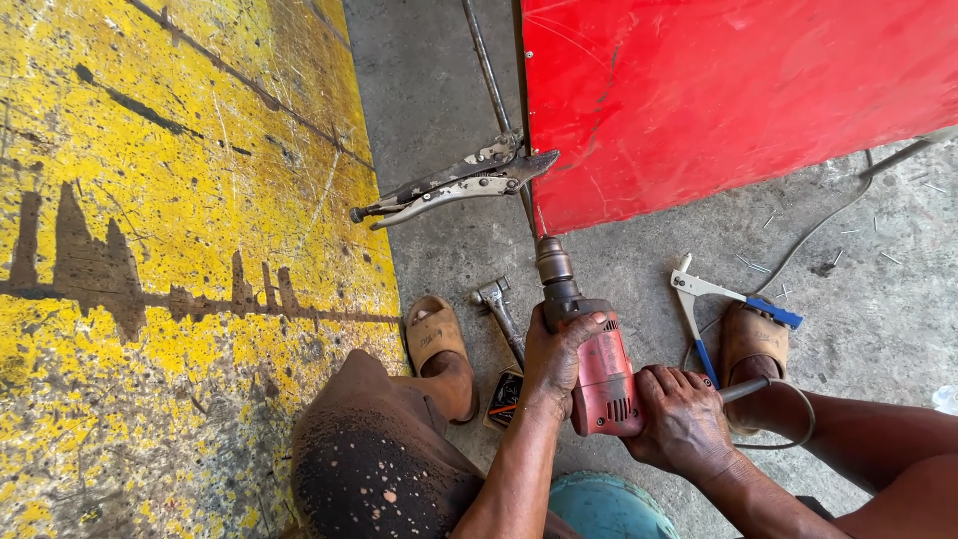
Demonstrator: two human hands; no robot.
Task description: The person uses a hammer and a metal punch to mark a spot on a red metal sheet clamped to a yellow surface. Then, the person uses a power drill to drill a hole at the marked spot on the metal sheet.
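1. The yellow painted floor area (180,250), scuffed and worn down to dark patches, is lying along my left side and taking up most of the view there.
2. The red metal sheet (728,90) is standing ahead of me on the grey concrete floor (439,90), its lower corner coming down just in front of the drill's nose.
3. I am squatting with my sandalled feet on the concrete, my left sandal (436,339) beside the yellow edge and my right sandal (753,344) out to the right.
4. The red electric drill (594,359) is sitting between my two hands, in front of my knees and low over the concrete.
5. My right hand (684,419) is wrapping fully closed around the drill's rear grip, with the cord looping out beside it.
6. My left hand (554,359) is closing over the front of the drill body, thumb lying across the top.
7. The drill's long axis is running away from me, and its chuck (552,262) is pointing up at the lower corner of the red sheet.
8. Locking pliers (454,185) are clamping the sheet's left edge, handles sticking out to the left.
9. A blue-handled rivet tool (714,304) is lying just beside my right sandal.
10. A hammer (499,309) is lying just left of the drill.
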